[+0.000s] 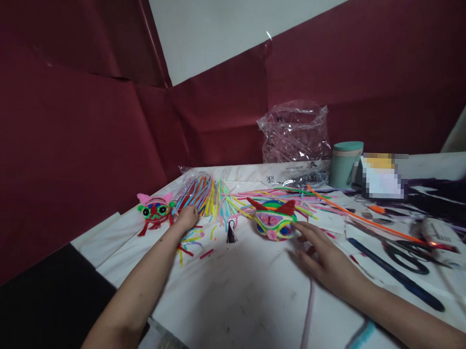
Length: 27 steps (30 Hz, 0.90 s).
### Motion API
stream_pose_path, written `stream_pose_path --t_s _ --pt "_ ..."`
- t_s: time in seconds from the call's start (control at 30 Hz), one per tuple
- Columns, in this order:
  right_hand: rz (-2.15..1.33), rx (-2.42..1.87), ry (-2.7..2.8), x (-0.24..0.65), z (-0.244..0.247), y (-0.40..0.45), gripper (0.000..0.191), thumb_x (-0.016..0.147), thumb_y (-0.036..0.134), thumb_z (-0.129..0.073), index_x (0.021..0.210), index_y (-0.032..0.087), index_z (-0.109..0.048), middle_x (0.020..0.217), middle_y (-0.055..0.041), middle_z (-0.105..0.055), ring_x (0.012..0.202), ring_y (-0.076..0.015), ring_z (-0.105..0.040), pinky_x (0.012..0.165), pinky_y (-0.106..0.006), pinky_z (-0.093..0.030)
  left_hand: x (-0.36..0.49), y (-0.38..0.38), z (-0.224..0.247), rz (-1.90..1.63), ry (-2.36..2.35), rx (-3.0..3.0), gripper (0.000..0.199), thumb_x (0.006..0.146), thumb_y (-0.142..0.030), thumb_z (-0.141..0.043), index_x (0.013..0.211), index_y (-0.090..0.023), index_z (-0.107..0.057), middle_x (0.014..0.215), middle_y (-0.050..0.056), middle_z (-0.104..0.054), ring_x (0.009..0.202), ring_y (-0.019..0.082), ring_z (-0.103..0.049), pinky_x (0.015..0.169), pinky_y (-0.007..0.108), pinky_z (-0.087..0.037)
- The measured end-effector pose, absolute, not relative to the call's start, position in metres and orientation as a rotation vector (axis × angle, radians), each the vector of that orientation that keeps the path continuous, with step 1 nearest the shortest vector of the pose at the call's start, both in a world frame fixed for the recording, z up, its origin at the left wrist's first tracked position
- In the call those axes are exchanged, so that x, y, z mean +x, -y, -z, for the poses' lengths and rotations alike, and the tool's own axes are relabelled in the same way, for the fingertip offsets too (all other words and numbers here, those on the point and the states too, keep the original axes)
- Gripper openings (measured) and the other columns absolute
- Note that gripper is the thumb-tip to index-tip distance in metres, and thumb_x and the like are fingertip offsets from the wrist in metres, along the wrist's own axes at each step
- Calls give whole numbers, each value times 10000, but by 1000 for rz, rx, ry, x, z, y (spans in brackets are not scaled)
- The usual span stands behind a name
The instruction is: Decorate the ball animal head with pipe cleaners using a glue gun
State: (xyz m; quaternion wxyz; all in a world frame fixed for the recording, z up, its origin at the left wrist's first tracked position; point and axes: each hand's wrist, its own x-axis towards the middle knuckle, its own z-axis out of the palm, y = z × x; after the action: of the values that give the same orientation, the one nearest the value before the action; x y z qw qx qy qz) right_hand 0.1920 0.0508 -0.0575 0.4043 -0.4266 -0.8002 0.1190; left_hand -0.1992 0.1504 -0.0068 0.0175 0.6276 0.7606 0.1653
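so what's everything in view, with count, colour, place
pink-eared face: one, multicoloured, left
red-eared face: one, multicoloured, centre
fuzzy stems: many, mixed, back centre
tassel: one, black, between faces
stem scraps: several, mixed, left of tassel
large bag: one, clear, back
cup: one, green, back right
pixelated patch: one, yellow-white, beside cup
long strand: one, orange, right
scissors: one pair, black, right
bar: one, navy, right
cylinder: one, white, right
dark heap: one, purplish, far right
loose strands: two, pink, blue, lower right
table: one, white, beneath
sheeting: several, dark red, behind
wall: one, white, top
left grip: one, bare, beside stems
right grip: one, bare, beside centre face
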Motion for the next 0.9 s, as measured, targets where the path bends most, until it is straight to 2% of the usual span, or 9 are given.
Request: stream_pose_path --t_s 0.13,0.3,0.37,0.47,0.63,0.9 --pt "-300 -1057 2009 192 56 -50 456 847 280 -465 1292 272 -364 1310 -104 -406 922 -193 -610 734 -320 -557 -195 -131 4 -358 -2407 1928 293 851 -318 -525 1100 -163 -538 1104 73 -571 947 187 -579 794 381 -499" --pt "-320 -1068 2031 190 52 -48 452 854 252 -450 1295 267 -352 1319 -114 -391 876 -185 -629 722 -333 -557 -202 -106 -15 -402 -2430 1914 146 803 -220 -543 768 -120 -644 738 37 -640 757 177 -608 670 281 -462" --pt "-315 -1072 2036 190 52 -48 448 853 243 -446 1291 263 -356 1317 -111 -390 888 -185 -624 746 -337 -551 -204 -103 -20 -463 -2418 1908 169 804 -181 -500 773 -128 -657 697 25 -643 728 170 -611 619 247 -442" --pt "-314 -1070 2032 190 53 -48 454 855 251 -447 1298 258 -350 1317 -108 -388 923 -187 -608 758 -327 -544 -204 -108 -20 -508 -2394 1887 201 852 -224 -466 906 -125 -633 807 30 -651 753 156 -607 637 262 -469" --pt "-303 -1043 2029 191 59 -50 459 855 290 -458 1301 251 -353 1304 -113 -392 915 -181 -606 734 -305 -547 -199 -125 -6 -471 -2359 1859 317 852 -325 -520 1111 -143 -530 1108 77 -569 937 193 -581 786 396 -504" --pt "-256 -1027 2013 191 58 -50 447 849 299 -459 1286 244 -385 1266 -115 -431 929 -192 -600 716 -295 -551 -186 -137 4 -199 -2391 1872 321 852 -317 -521 1126 -149 -526 1134 85 -558 968 202 -572 809 401 -495"
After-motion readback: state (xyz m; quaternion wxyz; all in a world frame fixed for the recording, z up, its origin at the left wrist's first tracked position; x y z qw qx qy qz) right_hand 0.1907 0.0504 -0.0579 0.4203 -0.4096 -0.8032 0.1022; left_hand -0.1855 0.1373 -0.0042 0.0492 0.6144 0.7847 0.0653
